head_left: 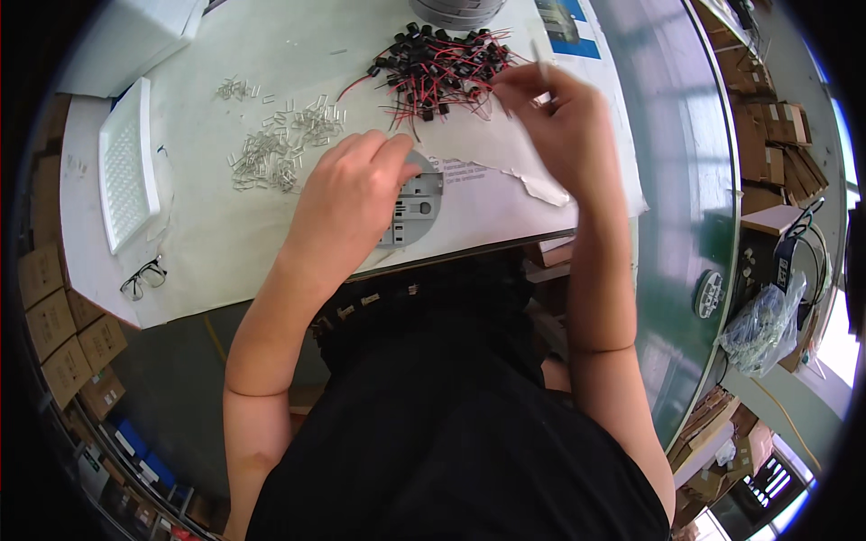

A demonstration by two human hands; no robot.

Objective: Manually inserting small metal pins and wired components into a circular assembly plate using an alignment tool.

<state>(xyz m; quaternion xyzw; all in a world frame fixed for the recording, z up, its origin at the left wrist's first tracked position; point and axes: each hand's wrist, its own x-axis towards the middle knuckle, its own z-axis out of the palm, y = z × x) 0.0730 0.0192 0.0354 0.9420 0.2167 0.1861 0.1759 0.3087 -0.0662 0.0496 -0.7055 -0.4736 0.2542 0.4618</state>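
Observation:
My left hand (pixel 352 185) is bent over the left side of a round grey plastic base (pixel 417 209) with moulded slots, its fingertips at the base's upper edge. The hand covers part of that base. To the right, my right hand (pixel 570 122) is raised at the edge of a pile of small black cylindrical parts with red wires (pixel 433 72). Its fingers are curled together and somewhat blurred; a small pale spot shows between them, but I cannot make out what it is. Left of the pile lie many small clear U-shaped pieces (pixel 280 144).
A torn sheet of printed paper (pixel 487 194) lies under the base. Stacked grey round parts (pixel 457 11) stand at the far edge. On the left are a white perforated tray (pixel 126 167) and eyeglasses (pixel 144 278). A green surface (pixel 672 198) borders the table's right side.

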